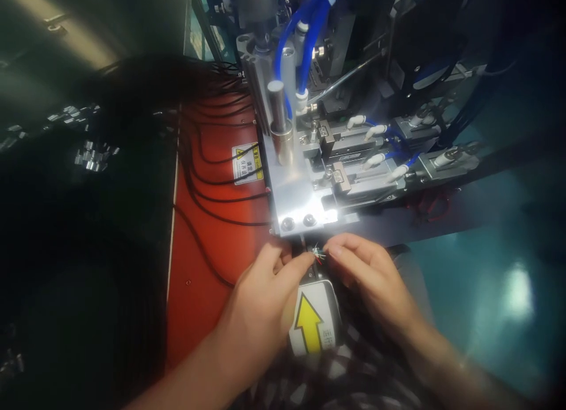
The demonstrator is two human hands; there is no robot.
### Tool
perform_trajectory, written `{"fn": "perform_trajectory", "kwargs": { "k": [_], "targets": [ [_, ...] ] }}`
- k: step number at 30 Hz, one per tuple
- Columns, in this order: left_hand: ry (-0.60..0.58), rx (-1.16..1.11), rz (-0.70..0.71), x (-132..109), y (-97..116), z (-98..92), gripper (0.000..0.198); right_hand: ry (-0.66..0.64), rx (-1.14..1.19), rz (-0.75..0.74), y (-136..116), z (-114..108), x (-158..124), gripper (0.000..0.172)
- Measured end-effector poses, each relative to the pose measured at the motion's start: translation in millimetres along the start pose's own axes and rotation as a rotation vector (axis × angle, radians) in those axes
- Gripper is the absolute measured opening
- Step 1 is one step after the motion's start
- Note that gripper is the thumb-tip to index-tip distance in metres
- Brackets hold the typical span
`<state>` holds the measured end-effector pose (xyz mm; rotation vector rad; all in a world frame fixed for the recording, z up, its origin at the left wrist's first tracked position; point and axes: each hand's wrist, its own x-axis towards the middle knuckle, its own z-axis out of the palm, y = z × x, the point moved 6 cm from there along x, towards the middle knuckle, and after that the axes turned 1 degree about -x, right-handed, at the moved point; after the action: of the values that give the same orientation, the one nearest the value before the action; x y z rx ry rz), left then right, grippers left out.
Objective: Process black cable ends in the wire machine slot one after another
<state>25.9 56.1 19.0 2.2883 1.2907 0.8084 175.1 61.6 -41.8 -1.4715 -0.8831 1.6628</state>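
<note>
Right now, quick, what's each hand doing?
Left hand: closed, pinching a small bunch of thin wires.
Right hand: fingers drawn together beside the wires; whether it holds one can't be told.

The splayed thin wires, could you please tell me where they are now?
In the head view, the splayed thin wires are below and slightly right of centre, between the left hand and the right hand, above the yellow arrow.

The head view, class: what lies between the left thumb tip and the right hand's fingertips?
In the head view, a small fan of thin wire ends, red and pale, lies between the left hand and the right hand.
</note>
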Motion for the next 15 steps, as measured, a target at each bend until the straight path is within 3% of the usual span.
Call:
{"fn": "perform_trajectory", "kwargs": {
  "k": [15],
  "targets": [
    [0.006, 0.023, -0.002, 0, 1, -0.1, 0.029, 0.060, -0.144, -0.151, -13, 3, 2, 0.017]
  ]
}}
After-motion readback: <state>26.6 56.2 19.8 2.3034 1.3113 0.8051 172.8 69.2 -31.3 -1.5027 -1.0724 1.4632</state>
